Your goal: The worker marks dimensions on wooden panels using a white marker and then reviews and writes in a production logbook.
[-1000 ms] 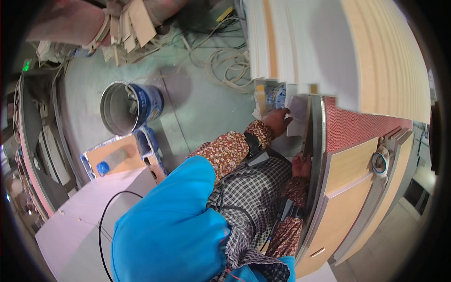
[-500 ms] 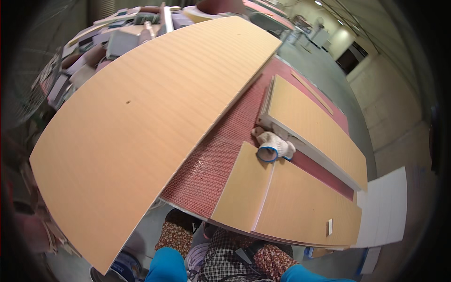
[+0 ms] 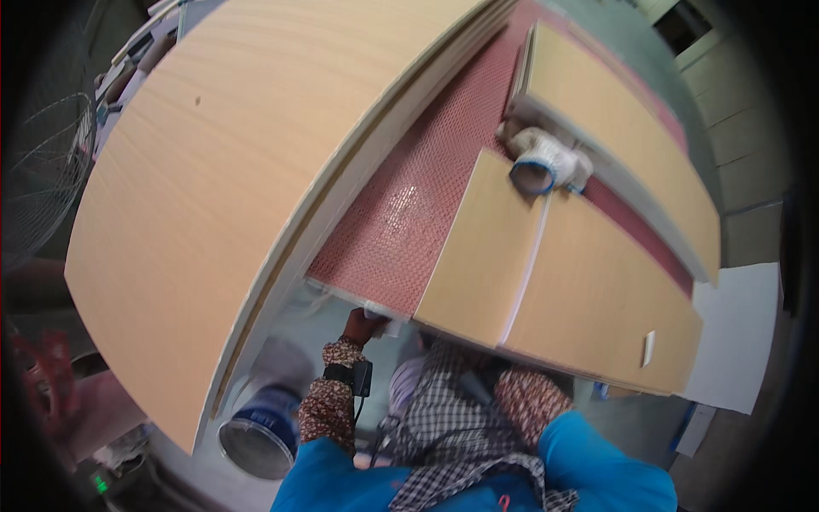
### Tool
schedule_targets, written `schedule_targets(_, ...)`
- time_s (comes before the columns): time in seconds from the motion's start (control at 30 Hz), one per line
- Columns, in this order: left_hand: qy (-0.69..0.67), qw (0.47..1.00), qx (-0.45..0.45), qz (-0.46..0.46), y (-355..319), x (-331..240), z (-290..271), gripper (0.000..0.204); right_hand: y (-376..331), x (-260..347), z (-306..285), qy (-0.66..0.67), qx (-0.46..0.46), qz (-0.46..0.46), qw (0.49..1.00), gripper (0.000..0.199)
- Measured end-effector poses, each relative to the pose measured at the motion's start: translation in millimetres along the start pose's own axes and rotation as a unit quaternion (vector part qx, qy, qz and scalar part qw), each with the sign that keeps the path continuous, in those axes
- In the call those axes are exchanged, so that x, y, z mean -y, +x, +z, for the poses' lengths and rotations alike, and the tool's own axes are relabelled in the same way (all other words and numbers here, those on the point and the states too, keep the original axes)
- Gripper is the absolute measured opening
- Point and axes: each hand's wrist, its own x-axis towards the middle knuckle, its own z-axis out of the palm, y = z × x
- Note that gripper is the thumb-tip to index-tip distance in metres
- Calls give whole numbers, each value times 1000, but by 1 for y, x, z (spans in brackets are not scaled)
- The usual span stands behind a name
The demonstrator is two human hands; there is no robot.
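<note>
red matting lies near the left fingers, pale piece just beside, grip unclear.

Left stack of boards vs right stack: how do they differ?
Size: the left stack looks much wider than the right stack.
Place: the left stack juts past the near edge of the red mat; the right stack lies farther back, behind two boards.
Mark: the left stack shows a dark spot on top; none is visible on the right stack.
Shared: pale wood-coloured tops.
</note>
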Motion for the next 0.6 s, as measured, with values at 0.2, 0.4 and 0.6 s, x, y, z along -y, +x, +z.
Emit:
schedule_targets(0.2, -373, 898, 13, -234, -169, -18, -35, 36, -4, 7, 27, -30, 35, 32, 998, 53)
schedule_targets(0.4, -438, 878, 52, -187, -194, -80, -56, 43, -16, 16, 46, -108, 83, 38, 990, 57)
schedule_targets(0.6, -458, 863, 177, -121, -162, -149, -45, 55, -75, 40, 97, -99, 85, 39, 991, 56)
